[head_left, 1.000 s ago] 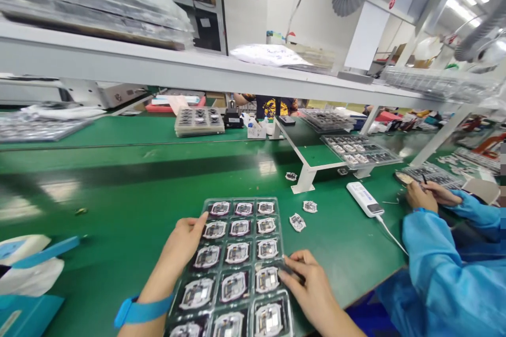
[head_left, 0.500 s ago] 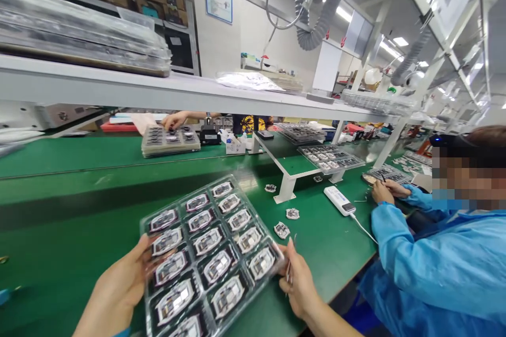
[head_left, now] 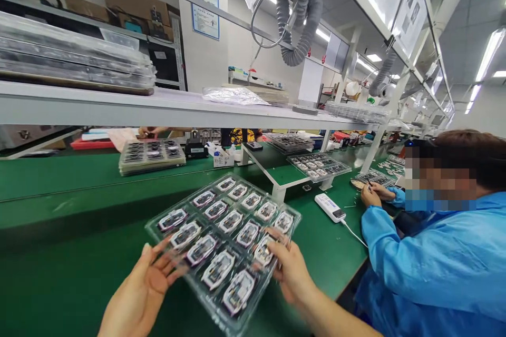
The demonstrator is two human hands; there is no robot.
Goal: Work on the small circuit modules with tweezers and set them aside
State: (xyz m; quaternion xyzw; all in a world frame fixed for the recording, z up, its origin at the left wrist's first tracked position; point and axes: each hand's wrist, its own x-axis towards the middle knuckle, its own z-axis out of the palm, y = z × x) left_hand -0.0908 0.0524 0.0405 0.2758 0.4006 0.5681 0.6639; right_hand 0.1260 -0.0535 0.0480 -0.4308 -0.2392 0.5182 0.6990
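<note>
I hold a clear plastic blister tray (head_left: 225, 231) with several small circuit parts in its pockets, lifted above the green table (head_left: 71, 253) and turned at an angle. My left hand (head_left: 146, 279) is under its near left side, palm up, fingers showing through the plastic. My right hand (head_left: 290, 268) grips the tray's near right edge with fingers curled over it.
A person in a blue coat (head_left: 435, 268) works at the right, hands near a tray (head_left: 371, 176). A white device with a cable (head_left: 330, 207) lies on the table. More part trays (head_left: 152, 155) (head_left: 318, 164) stand behind. A shelf (head_left: 158, 105) runs overhead.
The tray went from lying flat on the table to being lifted and turned to the right. My left hand has slid under it. The view has swung right and up.
</note>
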